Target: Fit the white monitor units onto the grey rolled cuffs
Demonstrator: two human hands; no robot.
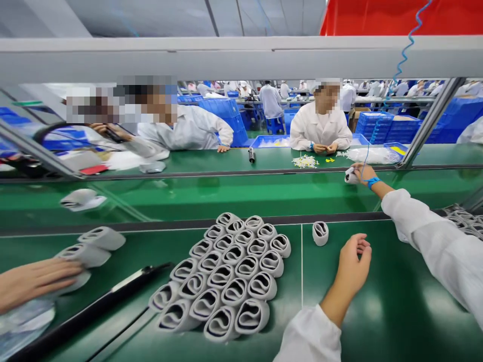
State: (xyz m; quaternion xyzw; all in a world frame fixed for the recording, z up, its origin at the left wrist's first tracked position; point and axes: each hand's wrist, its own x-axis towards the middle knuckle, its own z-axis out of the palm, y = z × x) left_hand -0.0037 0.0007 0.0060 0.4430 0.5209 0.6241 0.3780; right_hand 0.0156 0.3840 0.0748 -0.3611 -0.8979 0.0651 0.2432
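White-sleeved left hand [353, 262], nearest: grip loosely curled, about half wide, no item in it; contact with the surface below cannot be told. Smooth green tabletop [377, 332] fills the foreground; beyond it, a shiny green strip [226, 190]. Left of a thin white line [302, 271], a cluster of grey curled fabric rolls [222, 276], packed together, hollow ends up. Right hand [365, 174] is out over the strip: grip narrow, holding one grey curled fabric band [351, 176]. Risks, as judged: a fingertip hold could let the band slip or uncurl; the blue coiled cord [405, 48], hanging across that hand, could snag. Lone grey roll [320, 234], on end just right of the line, could tip if the left hand brushed it. Held band: hollow end faces left and somewhat toward the camera; long axis seemingly crosswise, other end hidden by fingers.
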